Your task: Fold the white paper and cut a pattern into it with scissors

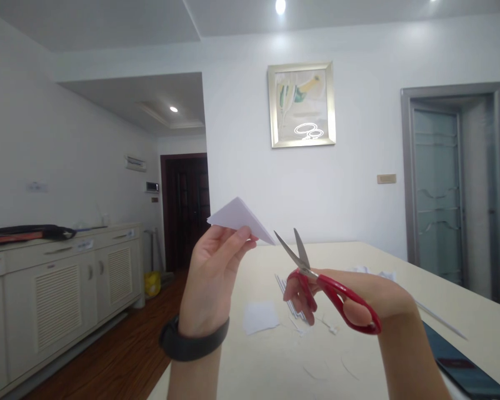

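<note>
My left hand (pixel 219 255), with a dark band (pixel 195 341) on its wrist, pinches a folded triangle of white paper (pixel 237 214) between thumb and fingers above the table. One pointed corner of the paper reaches toward the right. My right hand (pixel 350 294) grips red-handled scissors (pixel 306 269), with the thumb through one loop and fingers in the other. Their blades are spread apart, tips upward, just right of that paper corner and seemingly not touching it.
On the pale table (pixel 266 366) lie a white paper sheet (pixel 260 318), thin rods (pixel 285 291) and paper scraps (pixel 331 328). A dark flat device (pixel 462 361) lies at the right, near a thin white stick (pixel 441 320). Cabinets (pixel 62 300) stand along the left wall.
</note>
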### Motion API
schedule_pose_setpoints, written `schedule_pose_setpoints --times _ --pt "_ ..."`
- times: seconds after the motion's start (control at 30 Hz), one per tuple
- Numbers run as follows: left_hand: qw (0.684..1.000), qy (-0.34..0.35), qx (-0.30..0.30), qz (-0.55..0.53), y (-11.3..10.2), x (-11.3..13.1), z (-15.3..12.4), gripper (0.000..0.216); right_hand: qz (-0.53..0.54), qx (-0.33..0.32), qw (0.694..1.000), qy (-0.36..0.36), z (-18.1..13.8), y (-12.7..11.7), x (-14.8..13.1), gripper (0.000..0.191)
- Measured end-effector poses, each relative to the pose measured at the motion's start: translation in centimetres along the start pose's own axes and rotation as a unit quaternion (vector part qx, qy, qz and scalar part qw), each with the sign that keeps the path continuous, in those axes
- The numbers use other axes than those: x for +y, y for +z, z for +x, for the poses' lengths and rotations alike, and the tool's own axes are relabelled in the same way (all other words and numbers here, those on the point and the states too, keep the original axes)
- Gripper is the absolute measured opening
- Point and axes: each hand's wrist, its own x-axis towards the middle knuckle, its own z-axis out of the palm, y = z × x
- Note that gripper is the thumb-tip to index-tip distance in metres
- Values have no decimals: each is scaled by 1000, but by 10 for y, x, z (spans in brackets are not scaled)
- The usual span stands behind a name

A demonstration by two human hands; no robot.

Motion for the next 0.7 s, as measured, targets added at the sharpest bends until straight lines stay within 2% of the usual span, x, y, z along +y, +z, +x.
schedule_pose_setpoints --times 0.17,0.4,0.7 --pt "1000 0 -3 -21 1 0 -1 9 -18 -9 1000 19 -1 3 -5 72" --pt "1000 -2 5 -16 3 1 0 7 -37 -7 999 11 2 3 -3 70" --pt "1000 -2 -5 -13 5 0 -1 4 10 3 1000 26 0 3 -5 69"
